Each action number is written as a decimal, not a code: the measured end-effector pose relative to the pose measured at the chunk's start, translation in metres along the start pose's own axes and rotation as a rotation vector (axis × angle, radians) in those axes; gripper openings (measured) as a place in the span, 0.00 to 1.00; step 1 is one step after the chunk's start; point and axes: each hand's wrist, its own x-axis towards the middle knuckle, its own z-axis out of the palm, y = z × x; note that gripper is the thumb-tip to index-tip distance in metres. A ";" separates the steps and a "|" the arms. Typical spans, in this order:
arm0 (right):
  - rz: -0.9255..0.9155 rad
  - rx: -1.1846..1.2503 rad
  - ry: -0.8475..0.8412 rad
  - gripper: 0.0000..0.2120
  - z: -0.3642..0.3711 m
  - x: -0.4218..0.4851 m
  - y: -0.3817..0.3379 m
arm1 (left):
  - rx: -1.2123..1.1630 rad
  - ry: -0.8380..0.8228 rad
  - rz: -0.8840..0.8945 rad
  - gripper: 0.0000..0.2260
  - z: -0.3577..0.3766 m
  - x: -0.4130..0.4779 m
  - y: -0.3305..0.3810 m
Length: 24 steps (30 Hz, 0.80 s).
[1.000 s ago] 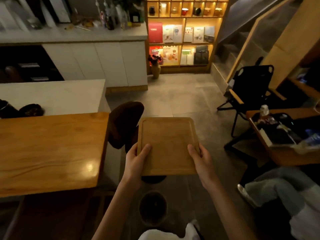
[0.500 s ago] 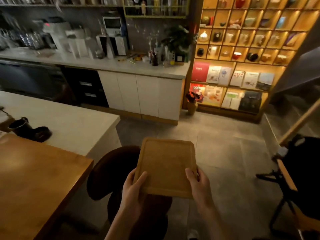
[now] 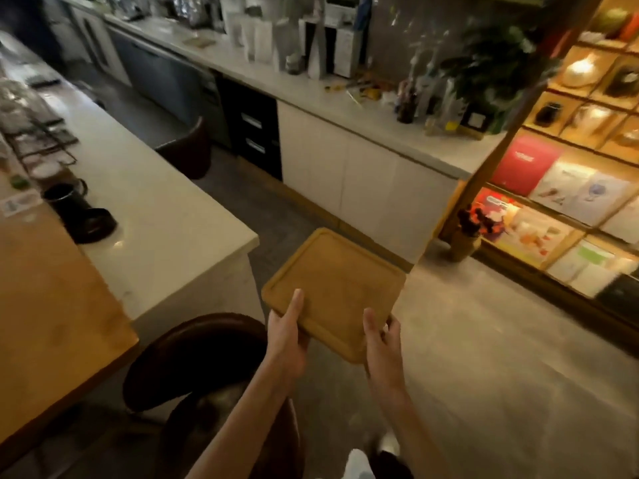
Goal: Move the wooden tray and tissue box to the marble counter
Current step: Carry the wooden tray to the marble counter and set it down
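I hold a square wooden tray (image 3: 333, 283) with a raised rim flat in front of me, above the floor. My left hand (image 3: 287, 331) grips its near left edge, thumb on top. My right hand (image 3: 378, 338) grips its near right corner, thumb on top too. The tray is empty. To its left runs the pale marble counter (image 3: 166, 233), whose corner lies just beside the tray's left edge. No tissue box shows in this view.
A wooden table (image 3: 45, 316) adjoins the counter at the left. A black cup (image 3: 67, 198) and black dish (image 3: 93, 224) sit on the counter. Dark round chairs (image 3: 197, 354) stand below my arms. A long back counter (image 3: 345, 98) and lit shelves (image 3: 567, 188) lie ahead.
My view has swung left and up, from the floor and folding chair toward the marble counter and back kitchen. The tray stays in both hands and now sits close to the counter's corner.
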 end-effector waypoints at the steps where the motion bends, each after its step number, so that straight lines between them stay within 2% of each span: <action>1: 0.068 0.057 -0.071 0.32 0.003 0.026 -0.008 | 0.017 0.041 0.036 0.24 0.010 0.024 0.010; 3: 0.193 0.129 -0.215 0.35 0.002 0.084 -0.032 | 0.031 0.068 0.111 0.20 0.029 0.068 0.033; 6: 0.236 0.090 -0.355 0.37 -0.003 0.178 -0.073 | 0.077 0.086 0.194 0.24 0.053 0.111 0.064; 9: 0.187 -0.119 -0.577 0.31 0.021 0.272 -0.116 | 0.034 0.118 0.245 0.26 0.066 0.144 0.088; 11: 0.185 -0.263 -0.720 0.25 0.062 0.318 -0.141 | 0.022 0.193 0.254 0.28 0.072 0.159 0.103; 13: 0.125 -0.421 -0.855 0.24 0.111 0.354 -0.151 | -0.036 0.261 0.274 0.28 0.075 0.174 0.113; 16: -0.038 -0.551 -0.952 0.22 0.177 0.397 -0.144 | -0.141 0.395 0.286 0.27 0.075 0.202 0.133; 20: -0.112 -0.581 -0.971 0.24 0.262 0.458 -0.131 | -0.144 0.500 0.417 0.23 0.062 0.257 0.168; 24: -0.149 -0.630 -1.037 0.23 0.352 0.505 -0.131 | -0.067 0.618 0.551 0.29 0.063 0.308 0.191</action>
